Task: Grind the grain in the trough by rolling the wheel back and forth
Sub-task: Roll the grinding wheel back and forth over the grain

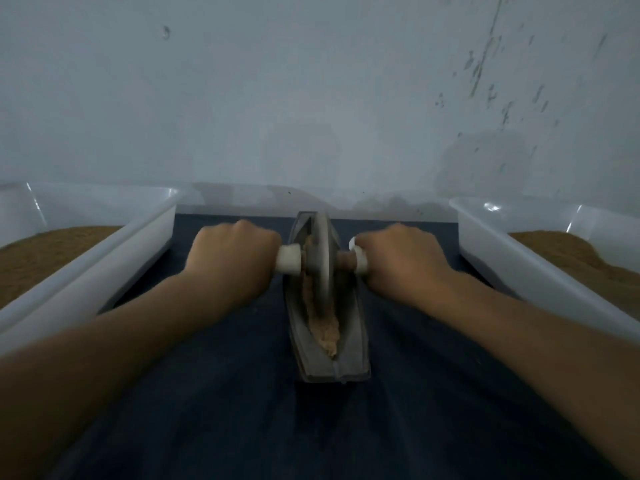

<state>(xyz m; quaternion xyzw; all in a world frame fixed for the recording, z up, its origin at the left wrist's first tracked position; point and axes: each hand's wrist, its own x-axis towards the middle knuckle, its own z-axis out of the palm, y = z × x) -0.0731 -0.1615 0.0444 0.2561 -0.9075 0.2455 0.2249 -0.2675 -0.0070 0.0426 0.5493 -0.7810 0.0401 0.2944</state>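
Forearms point(104, 341) reach a blurred grey wheel point(323, 251) amid the trough's point(349, 355) grain point(327, 336).

wheel point(322, 252): dull grey
trough point(349, 341): dark grey
grain point(327, 332): tan-brown
handle sleeves point(288, 258): white
cloth point(225, 393): dark navy, plain
left tub point(114, 244): translucent white, brown powder
right tub point(502, 251): same
wall point(277, 98): pale blue-grey, dark flecks

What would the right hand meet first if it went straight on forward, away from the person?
Ahead of the right hand the way looks free over the dark cloth up to the pale wall, though depth there is unclear.
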